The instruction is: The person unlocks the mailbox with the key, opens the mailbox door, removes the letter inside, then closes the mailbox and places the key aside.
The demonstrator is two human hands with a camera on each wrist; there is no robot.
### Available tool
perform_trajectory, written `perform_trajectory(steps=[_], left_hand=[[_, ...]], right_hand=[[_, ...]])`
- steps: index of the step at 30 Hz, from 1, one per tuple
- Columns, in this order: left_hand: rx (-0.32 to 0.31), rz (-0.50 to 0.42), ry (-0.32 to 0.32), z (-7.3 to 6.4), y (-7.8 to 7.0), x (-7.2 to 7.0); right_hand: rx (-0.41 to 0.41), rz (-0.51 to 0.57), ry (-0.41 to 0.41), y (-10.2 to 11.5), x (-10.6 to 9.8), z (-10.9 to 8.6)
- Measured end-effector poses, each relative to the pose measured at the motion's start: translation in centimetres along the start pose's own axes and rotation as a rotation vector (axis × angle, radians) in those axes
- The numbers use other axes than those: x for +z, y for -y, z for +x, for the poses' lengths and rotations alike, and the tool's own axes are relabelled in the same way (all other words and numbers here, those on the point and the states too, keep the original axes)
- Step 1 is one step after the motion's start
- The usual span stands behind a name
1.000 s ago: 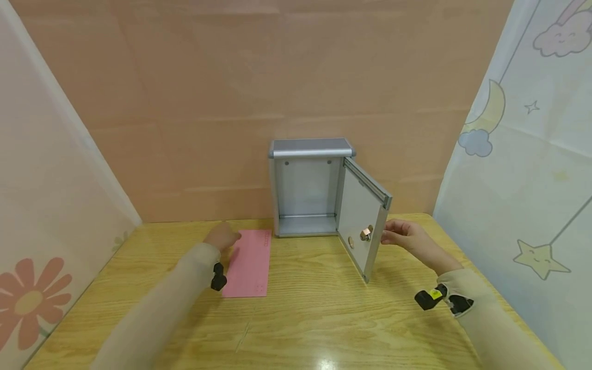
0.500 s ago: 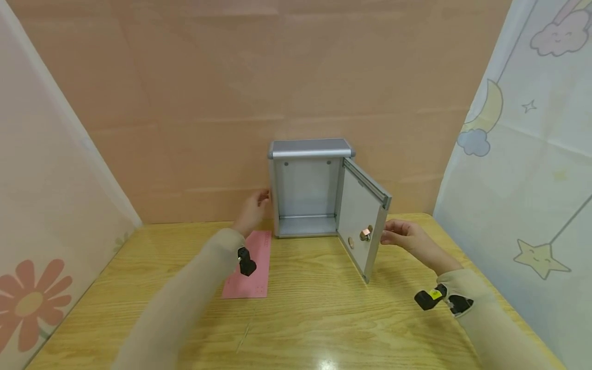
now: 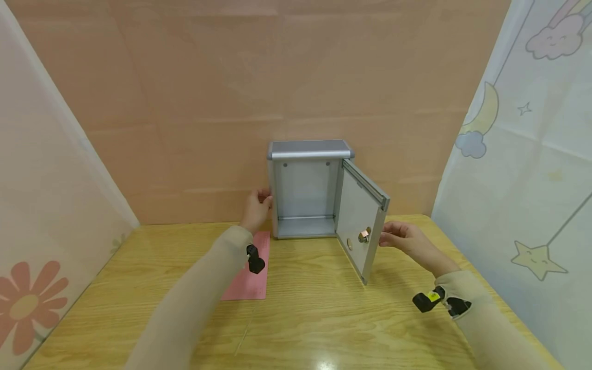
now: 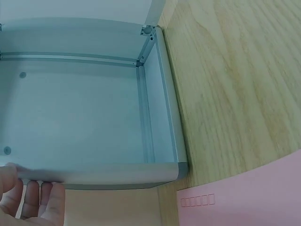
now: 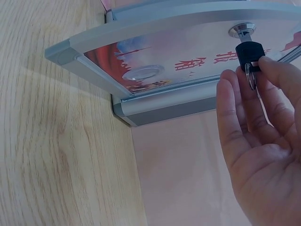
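Note:
A grey metal letter box [image 3: 311,149] stands on the table with its door [image 3: 358,216] swung out to the right. My left hand [image 3: 256,209] holds the box by its left side wall. In the left wrist view the thumb lies at the front edge of that wall [image 4: 117,174], and the fingers [image 4: 55,202] are on its outer face. My right hand [image 3: 407,241] pinches the black head of a key [image 5: 250,54] between thumb and fingers. The key sits in the lock [image 5: 242,29] on the door's outer face, with a metal ring hanging from it.
A pink envelope [image 3: 256,280] lies flat on the wooden table [image 3: 305,313], left of the box and partly under my left forearm. A tan backdrop [image 3: 208,128] rises behind the box. Patterned sheets stand at both sides.
My left hand has moved from beside the envelope up and right to the box's left wall and taken hold of it. The right hand and door have stayed in place.

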State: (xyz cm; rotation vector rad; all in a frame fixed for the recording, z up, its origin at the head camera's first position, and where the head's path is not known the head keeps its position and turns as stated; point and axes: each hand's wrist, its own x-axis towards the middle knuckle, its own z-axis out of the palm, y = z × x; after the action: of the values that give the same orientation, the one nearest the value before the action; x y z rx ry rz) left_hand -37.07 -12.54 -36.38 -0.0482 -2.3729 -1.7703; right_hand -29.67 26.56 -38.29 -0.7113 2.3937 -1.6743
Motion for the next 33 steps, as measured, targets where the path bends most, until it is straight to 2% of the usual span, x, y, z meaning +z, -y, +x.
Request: perform_trajectory(steps=[7,15,25,29,33], left_hand=[[0.002,0.025,-0.023,-0.1,0.1,0.0],[-0.003,0.014,-0.02,0.0,0.1,0.0],[0.006,0.001,-0.01,0.3,0.4,-0.1],[0.01,0.013,-0.011,0.5,0.4,-0.2],[0.012,0.009,-0.005,0.8,0.6,-0.2]], right_hand=[[-0.002,-0.017,0.003,0.3,0.6,0.1],[0.01,-0.003,0.028,1.3,2.7,0.6],[-0.005,0.069,0.051,2.4,7.2,2.9],[0.016,0.129,0.032,3.0,9.4,4.4],[0.007,0.117,-0.018,3.5,11.4,6.0]])
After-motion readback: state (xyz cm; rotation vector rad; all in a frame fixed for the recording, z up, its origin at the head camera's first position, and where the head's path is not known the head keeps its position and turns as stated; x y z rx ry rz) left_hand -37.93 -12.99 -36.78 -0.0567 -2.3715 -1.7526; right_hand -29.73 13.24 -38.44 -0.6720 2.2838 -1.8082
